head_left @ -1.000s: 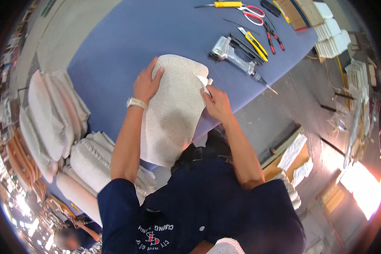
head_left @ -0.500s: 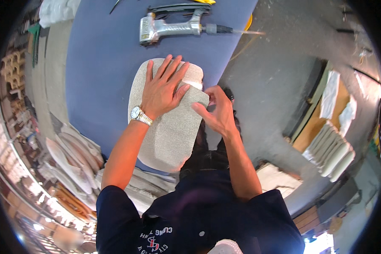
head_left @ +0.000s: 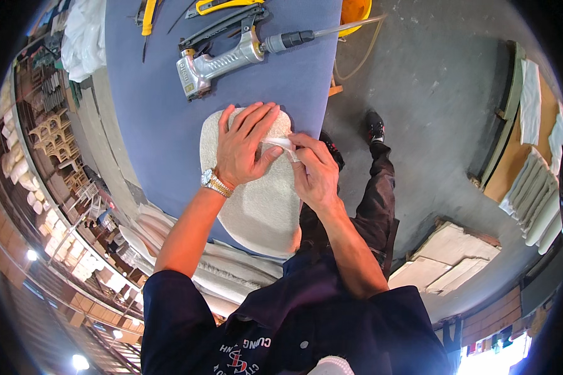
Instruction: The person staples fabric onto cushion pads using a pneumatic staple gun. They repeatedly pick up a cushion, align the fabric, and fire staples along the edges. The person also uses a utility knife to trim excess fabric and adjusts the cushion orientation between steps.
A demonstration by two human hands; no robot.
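Note:
A rounded, light beige fabric-covered pad (head_left: 259,215), like a chair cushion, lies on a blue-topped table (head_left: 162,125). My left hand (head_left: 241,149) rests flat on its upper part, fingers stretched away from me and a metal watch (head_left: 214,181) at the wrist. At the pad's right edge, the thumb and fingers of my right hand (head_left: 316,172) pinch the fabric cover. Between the two hands a white strip (head_left: 280,142) shows at a gap in the cover; whether it is lining or padding I cannot tell.
Beyond the pad lies a silver pneumatic staple gun (head_left: 228,61) with its hose (head_left: 338,29). Farther off are a yellow utility knife (head_left: 222,6) and a yellow-handled tool (head_left: 148,19). A yellow bucket (head_left: 355,15) stands past the table's right edge. Boards (head_left: 447,259) lie on the floor at right.
My right hand has drawn in closer to my left and now pinches the cover beside the white strip. The view has shifted, showing more tools and my leg.

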